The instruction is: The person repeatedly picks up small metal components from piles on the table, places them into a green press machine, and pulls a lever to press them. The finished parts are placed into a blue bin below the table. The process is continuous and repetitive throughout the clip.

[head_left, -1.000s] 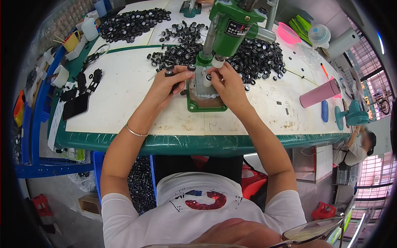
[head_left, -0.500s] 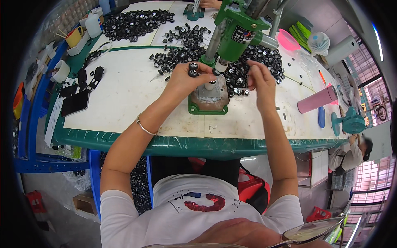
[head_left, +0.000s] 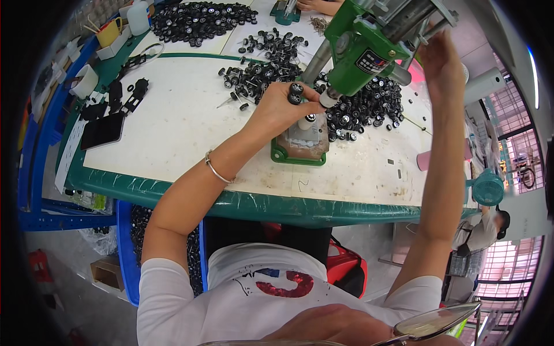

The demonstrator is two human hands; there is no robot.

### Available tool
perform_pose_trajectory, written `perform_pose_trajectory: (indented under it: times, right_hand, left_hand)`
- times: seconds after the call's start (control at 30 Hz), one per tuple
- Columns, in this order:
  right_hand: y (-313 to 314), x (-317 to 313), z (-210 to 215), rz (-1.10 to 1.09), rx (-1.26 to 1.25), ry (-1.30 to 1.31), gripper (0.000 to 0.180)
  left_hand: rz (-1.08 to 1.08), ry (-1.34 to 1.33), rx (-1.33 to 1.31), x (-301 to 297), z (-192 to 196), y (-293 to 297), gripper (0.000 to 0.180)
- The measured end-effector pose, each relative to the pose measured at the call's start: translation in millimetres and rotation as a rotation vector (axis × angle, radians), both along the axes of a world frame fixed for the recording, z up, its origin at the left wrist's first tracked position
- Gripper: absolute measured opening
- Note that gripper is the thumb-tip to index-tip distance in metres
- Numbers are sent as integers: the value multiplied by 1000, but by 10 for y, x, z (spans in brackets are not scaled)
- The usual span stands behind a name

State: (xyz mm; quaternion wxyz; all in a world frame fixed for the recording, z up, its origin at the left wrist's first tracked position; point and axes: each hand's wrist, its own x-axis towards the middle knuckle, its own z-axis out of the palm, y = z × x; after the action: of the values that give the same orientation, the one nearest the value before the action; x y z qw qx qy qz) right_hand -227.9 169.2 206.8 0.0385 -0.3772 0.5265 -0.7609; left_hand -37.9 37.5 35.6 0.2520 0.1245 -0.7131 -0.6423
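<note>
**Wheels at the press, lever hand raised**

The left hand pinches a small wheel pair just beside the ram of the green press, above the fixture on its base — held there, it seems, to seat it under the ram. The right hand reaches up by the press's handle; whether it grips it I cannot tell. Loose black wheels lie heaped within reach on the pale, green-edged desk — blue crates flank it on a workshop floor.

Probably factory workshop, green press, wheel piles
</note>
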Motion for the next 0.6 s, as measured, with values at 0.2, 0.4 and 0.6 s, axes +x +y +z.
perform_pose_trajectory:
  times: [0.2,0.4,0.6]
  right_hand:
    - [-453,-192,616,135,-74,-205,14]
    - [-519,-615,538,187,-46,139,14]
    - [-257,-4,583,130,-212,146,20]
  left_hand:
    - [-50,-21,91,24,63,14,18]
    - [-65,-20,111,-7,31,-2,19]
    - [-54,-22,71,-12,4,18,17]
